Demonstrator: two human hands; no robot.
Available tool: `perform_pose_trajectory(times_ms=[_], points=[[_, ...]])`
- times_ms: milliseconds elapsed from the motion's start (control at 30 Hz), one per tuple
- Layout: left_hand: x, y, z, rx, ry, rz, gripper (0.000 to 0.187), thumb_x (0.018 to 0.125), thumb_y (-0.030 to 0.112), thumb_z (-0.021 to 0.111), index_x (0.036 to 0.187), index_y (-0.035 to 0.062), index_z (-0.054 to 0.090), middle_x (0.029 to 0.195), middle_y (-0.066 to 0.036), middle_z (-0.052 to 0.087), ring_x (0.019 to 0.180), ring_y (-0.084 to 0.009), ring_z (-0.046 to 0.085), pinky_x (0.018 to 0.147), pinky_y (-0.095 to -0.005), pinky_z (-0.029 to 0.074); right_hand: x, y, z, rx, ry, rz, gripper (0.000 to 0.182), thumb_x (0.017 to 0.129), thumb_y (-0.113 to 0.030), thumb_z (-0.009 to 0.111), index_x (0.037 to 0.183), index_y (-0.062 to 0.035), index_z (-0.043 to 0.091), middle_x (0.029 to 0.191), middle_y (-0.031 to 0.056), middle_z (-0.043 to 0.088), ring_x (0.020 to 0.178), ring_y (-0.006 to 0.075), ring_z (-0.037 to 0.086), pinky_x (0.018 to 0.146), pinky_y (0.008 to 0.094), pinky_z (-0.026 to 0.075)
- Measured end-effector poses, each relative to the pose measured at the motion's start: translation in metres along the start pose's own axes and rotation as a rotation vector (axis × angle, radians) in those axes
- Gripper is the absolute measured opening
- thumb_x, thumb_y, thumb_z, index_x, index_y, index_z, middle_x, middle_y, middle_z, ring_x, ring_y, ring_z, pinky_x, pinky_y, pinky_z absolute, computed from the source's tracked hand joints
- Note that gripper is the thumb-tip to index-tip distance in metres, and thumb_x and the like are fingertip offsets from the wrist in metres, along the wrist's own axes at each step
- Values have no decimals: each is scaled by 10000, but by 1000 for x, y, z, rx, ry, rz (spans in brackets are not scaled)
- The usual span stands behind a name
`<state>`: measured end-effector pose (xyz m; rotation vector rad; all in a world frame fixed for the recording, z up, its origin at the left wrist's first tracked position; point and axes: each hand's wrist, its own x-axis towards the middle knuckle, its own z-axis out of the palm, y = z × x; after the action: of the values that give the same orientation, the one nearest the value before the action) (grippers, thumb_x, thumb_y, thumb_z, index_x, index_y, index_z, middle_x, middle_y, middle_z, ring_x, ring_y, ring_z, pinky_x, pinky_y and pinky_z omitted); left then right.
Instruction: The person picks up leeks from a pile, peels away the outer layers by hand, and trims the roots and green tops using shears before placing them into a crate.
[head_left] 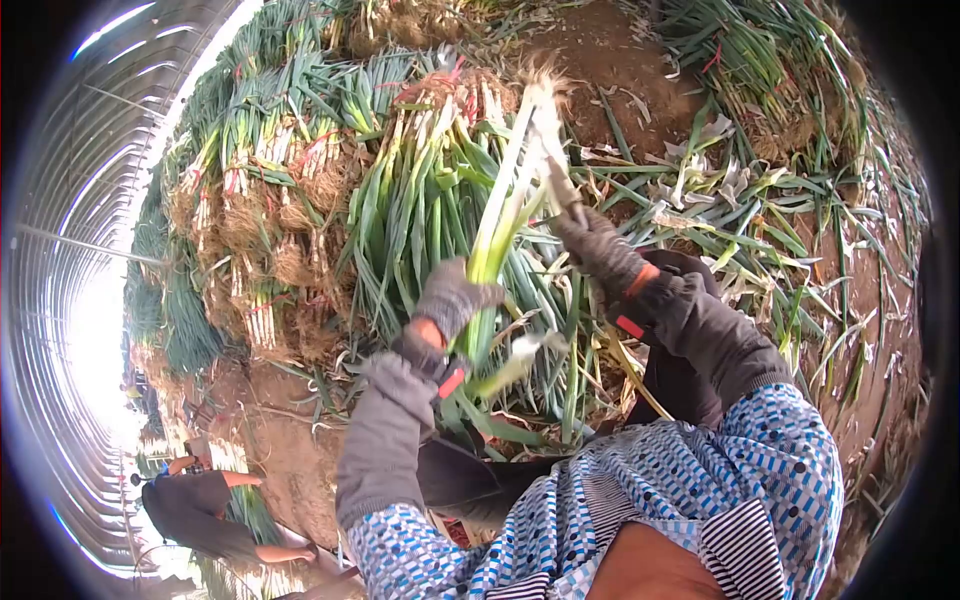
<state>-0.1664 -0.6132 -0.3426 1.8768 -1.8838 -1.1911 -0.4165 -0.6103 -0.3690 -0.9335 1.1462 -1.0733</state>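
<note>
My left hand (455, 300), in a grey glove, is closed around a long green onion (500, 215), at its green part. The onion is held at a slant, with its pale root end (543, 82) up and away from me and its leaves hanging below. My right hand (597, 248), also gloved, pinches a pale, brownish strip of outer leaf (556, 178) that runs up beside the stalk toward the roots. A whitish, blurred peeled leaf (520, 362) hangs under my left hand. Just beyond lies a heap of green onions (410, 200), roots pointing away.
Tied bundles of green onions (260, 190) are stacked to the left. Another pile (780, 90) sits at the far right. Leaf scraps (720, 190) cover the soil on the right. At lower left a person (200, 510) bends over under the arched greenhouse roof (90, 170).
</note>
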Motion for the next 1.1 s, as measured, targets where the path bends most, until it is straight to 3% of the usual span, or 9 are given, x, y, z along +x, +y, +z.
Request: perform_pose_trajectory(times_ms=[67, 233, 333, 433, 700, 767, 933, 1033, 1100], points=[[25, 51, -27, 222, 35, -91, 491, 571, 277, 791, 958, 12, 643, 839, -155, 659, 745, -249, 627, 711, -328, 488, -2, -21, -14, 100, 24, 77, 286, 831, -337, 603, 901, -70, 527, 650, -9, 474, 532, 80, 428, 461, 236, 350], [123, 32, -72, 402, 144, -230, 431, 585, 204, 736, 954, 4, 642, 904, -167, 656, 808, -263, 638, 763, -332, 498, 13, -4, -35, 61, 42, 162, 332, 822, -317, 599, 1005, -49, 527, 618, -29, 429, 515, 56, 371, 444, 232, 312], [187, -12, -95, 414, 191, -385, 457, 613, 205, 726, 1012, 4, 630, 978, -185, 643, 908, -279, 632, 824, -341, 486, 6, -30, -25, 127, -80, 150, 553, 836, -322, 593, 1293, -74, 405, 632, -55, 413, 523, 47, 363, 444, 221, 309], [226, -34, -102, 386, 231, -489, 465, 622, 207, 726, 1028, 3, 626, 1036, -190, 628, 936, -283, 626, 820, -346, 485, 8, -31, -29, 70, -134, 225, 667, 848, -288, 593, 1403, -100, 273, 932, 8, 536, 672, 64, 431, 576, 229, 395], [233, -67, -55, 643, 498, -373, 374, 694, 240, 685, 1019, 60, 633, 995, -168, 638, 988, -317, 600, 858, -360, 470, 10, -26, -23, -25, -178, 338, 599, 830, -287, 638, 1320, -46, 391, 989, 41, 546, 849, 104, 482, 736, 266, 426], [225, -64, -46, 837, 405, -403, 373, 678, 276, 681, 1023, 146, 622, 1026, -113, 596, 912, -269, 612, 778, -354, 496, 10, -24, -19, -18, -202, 389, 572, 824, -296, 646, 1282, -31, 430, 965, 42, 549, 848, 110, 490, 732, 269, 431], [173, -68, -21, 763, 333, -326, 296, 690, 189, 628, 969, 91, 644, 1000, -179, 610, 934, -323, 600, 795, -363, 492, 0, -4, -13, -105, -173, 237, 511, 799, -367, 646, 1147, -14, 520, 946, 111, 597, 835, 171, 551, 759, 331, 471], [143, -55, -11, 692, 309, -355, 339, 678, 205, 639, 987, 66, 644, 958, -201, 622, 958, -335, 593, 822, -364, 483, -7, 2, -10, -139, -219, 403, 536, 807, -386, 624, 1173, -12, 509, 917, 106, 596, 824, 176, 558, 743, 328, 473], [143, -60, -13, 626, 266, -384, 356, 674, 209, 645, 999, 62, 641, 976, -198, 622, 975, -335, 590, 838, -366, 479, -11, 10, -6, -58, -234, 339, 422, 830, -346, 630, 1103, -49, 510, 721, 26, 526, 591, 111, 473, 535, 272, 396]])
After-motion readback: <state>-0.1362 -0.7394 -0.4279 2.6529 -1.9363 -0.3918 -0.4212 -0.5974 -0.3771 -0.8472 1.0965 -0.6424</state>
